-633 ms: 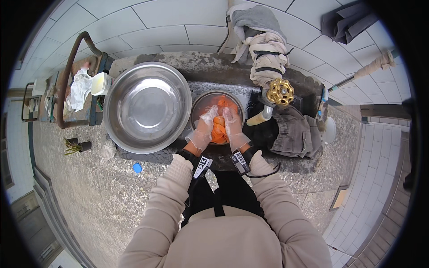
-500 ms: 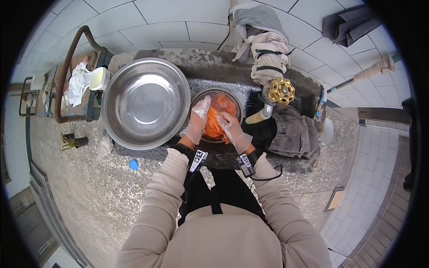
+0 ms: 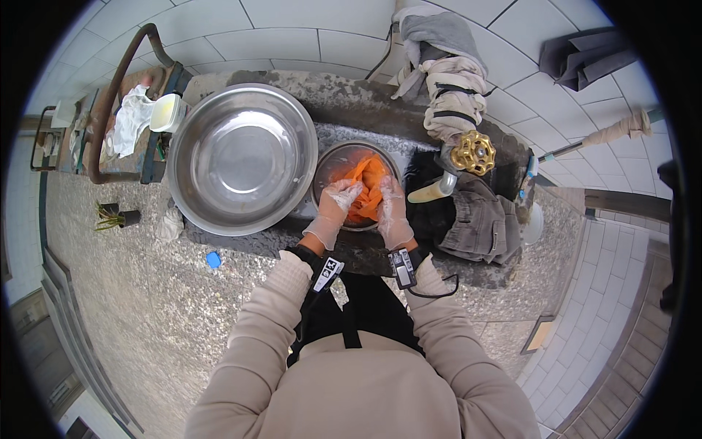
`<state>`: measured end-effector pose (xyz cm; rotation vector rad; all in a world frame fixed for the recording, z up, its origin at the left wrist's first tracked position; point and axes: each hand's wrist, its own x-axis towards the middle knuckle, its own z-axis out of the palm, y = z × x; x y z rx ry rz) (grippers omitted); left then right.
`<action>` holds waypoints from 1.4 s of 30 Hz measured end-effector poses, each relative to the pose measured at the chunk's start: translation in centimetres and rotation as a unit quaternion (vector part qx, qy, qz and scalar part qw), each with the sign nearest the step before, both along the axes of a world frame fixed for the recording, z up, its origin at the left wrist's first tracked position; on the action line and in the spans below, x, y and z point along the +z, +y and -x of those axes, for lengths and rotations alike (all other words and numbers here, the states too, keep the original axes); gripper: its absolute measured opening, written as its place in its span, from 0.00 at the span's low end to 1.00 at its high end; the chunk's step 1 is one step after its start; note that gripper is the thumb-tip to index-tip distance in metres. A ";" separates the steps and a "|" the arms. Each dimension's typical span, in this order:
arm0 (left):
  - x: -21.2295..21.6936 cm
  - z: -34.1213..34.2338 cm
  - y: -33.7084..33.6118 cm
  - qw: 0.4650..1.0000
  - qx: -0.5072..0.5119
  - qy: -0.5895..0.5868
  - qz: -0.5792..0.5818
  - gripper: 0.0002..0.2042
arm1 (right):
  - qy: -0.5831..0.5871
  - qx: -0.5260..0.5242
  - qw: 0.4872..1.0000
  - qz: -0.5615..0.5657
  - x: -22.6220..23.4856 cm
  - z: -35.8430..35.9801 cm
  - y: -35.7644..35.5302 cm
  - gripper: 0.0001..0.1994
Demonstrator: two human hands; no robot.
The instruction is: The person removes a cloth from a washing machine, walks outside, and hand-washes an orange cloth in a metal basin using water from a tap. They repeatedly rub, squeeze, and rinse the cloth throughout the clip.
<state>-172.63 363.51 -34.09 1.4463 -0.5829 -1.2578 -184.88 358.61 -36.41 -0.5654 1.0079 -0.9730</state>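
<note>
A bright orange cloth (image 3: 371,178) is bunched up between my hands, over a small metal basin (image 3: 326,173) in the stone sink. Both hands wear thin clear gloves. From the left, my left hand (image 3: 335,208) pinches the cloth's edge with its fingers closed. Opposite it, my right hand (image 3: 393,212) has its fingers closed on the cloth's right side. The lower part of the cloth hangs into the basin, where my hands hide some of it. Whitish suds or wet film show on the gloves.
A large steel basin (image 3: 241,164) stands to the left. On the right, a brass-handled tap (image 3: 472,153) with a cloth-wrapped pipe overhangs grey trousers (image 3: 479,223) and dark fabric. Farther left are a white tub (image 3: 167,113) and a metal-framed stand (image 3: 121,175). A blue object (image 3: 213,260) lies on the floor.
The orange cloth has been lifted and bunched higher above the small basin. My right hand has turned more upright, and my left hand has moved slightly down and right. The view has shifted a little.
</note>
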 end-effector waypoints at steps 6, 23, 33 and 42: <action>1.1 -1.8 0.1 0.904 0.104 0.407 0.079 0.13 | -0.007 -0.012 0.998 -0.063 0.7 -0.2 -0.3 0.11; 2.3 -2.6 -0.2 0.975 -0.219 -0.034 0.011 0.17 | 0.047 0.231 0.971 0.051 3.0 1.1 -1.7 0.09; 3.0 -1.7 0.0 0.959 0.033 0.280 0.020 0.14 | 0.013 0.218 0.976 0.021 1.2 1.9 -1.0 0.15; -0.3 -0.1 -0.7 0.947 0.109 0.303 0.005 0.12 | 0.212 0.021 0.964 0.161 1.2 -2.8 0.7 0.08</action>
